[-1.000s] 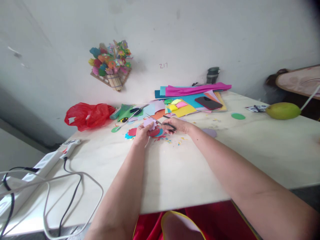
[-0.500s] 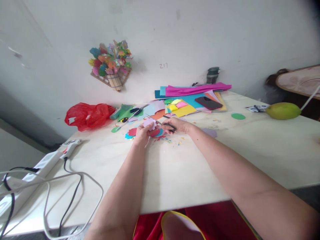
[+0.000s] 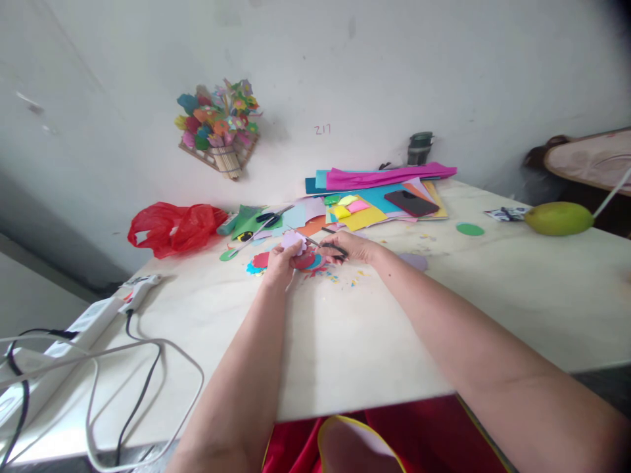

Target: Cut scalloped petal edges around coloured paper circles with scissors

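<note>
Pinched in my left hand is a small lilac paper piece with a scalloped edge. My right hand is closed round the dark handles of a pair of scissors, whose blades point left at the lilac paper. Below the hands lie red and blue paper pieces, among them a red scalloped one and a blue one at the left. Small coloured scraps are scattered on the marble-patterned table beside them.
Behind are coloured sheets, a phone, a second pair of scissors and a red plastic bag. A green circle and a yellow-green fruit lie right. Power strips and cables occupy the left.
My left hand and the lilac paper have shifted very slightly left and up. My right hand holds the scissors in nearly the same place.
</note>
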### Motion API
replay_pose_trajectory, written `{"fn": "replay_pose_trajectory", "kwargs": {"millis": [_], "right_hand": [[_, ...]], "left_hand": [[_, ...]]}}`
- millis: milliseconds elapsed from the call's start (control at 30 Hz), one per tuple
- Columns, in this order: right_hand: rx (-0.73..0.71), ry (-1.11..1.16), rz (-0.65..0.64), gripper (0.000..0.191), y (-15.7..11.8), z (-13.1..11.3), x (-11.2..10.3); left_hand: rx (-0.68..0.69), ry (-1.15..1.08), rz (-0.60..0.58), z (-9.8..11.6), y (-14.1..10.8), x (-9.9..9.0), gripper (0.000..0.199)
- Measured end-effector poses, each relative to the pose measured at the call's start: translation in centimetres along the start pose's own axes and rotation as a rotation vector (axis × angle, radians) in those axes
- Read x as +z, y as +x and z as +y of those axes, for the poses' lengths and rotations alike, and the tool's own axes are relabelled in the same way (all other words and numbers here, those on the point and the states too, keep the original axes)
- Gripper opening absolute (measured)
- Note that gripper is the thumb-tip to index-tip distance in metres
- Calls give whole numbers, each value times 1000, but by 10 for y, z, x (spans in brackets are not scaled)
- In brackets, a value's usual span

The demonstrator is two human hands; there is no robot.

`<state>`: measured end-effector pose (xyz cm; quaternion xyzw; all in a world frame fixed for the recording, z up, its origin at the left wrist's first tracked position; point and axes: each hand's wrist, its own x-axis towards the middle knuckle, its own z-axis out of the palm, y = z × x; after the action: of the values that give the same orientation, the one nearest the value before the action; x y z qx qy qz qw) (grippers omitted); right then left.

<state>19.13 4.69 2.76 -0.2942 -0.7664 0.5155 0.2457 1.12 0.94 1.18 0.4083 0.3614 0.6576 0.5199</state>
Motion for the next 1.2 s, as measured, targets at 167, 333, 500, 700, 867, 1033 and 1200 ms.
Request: {"fn": "replay_pose_trajectory", "kwargs": {"millis": [167,333,500,700,867,1033,1200], "right_hand": [[2,3,-5,30,0,0,0],[9,-4,0,29,0,-1,0],[-1,10,3,27,-1,-1,1],[16,39,7,26,-1,-3,2],[26,46,14,27,-1,-4,3],[26,41,21,27,-2,-6,3],[28,30,25,26,-3,-6,3]], "left_hand": [[-12,-2,-27,0,-1,0,28],[-14,1,-43,-1,0,-1,25],[-20,-5,-43,-1,0,-1,24],[-22,0,-36,0,-1,-1,23],[-20,-2,-37,-1,-1,-1,24],[-22,-15,-38,-1,0,-2,24],[-26,-19,-31,-1,1,-3,24]]}}
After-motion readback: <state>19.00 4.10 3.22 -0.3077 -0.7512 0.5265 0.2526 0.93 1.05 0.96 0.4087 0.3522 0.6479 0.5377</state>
